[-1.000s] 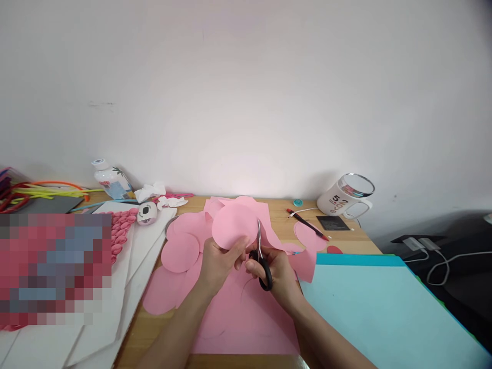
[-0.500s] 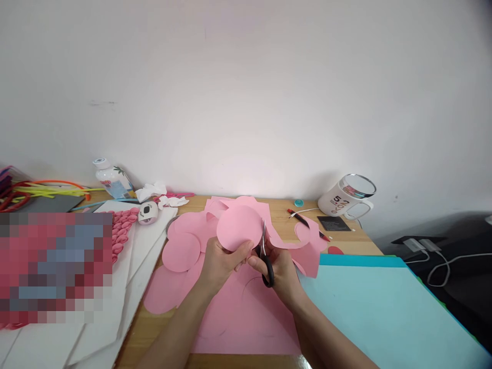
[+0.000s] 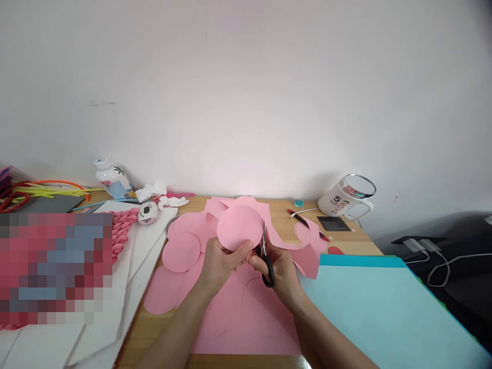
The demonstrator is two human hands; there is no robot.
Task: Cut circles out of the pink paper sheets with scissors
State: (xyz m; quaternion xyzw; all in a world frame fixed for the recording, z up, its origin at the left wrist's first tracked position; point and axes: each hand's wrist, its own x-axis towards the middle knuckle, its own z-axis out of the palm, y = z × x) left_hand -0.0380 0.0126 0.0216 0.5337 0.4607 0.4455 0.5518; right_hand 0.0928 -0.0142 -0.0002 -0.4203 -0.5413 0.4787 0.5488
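Observation:
Pinched between thumb and fingers of my left hand (image 3: 223,261) is a round pink paper disc (image 3: 239,227), raised above the table. My right hand (image 3: 282,269) grips black-handled scissors (image 3: 268,266), whose blades point away from me at the disc's right edge. A curved pink paper strip (image 3: 286,243) trails off to the right beside the blades. Under both hands lies a pink paper sheet (image 3: 246,323) with faint drawn curves. Several cut pink circles (image 3: 180,252) overlap to the left of my left hand.
At the right, light blue sheets (image 3: 376,302) are stacked below a white mug (image 3: 338,197) and a black card (image 3: 332,224). A red-and-black pen (image 3: 300,218) lies near paper scraps. White boards (image 3: 142,256), a bottle (image 3: 113,179) and crumpled tissue (image 3: 151,191) occupy the left.

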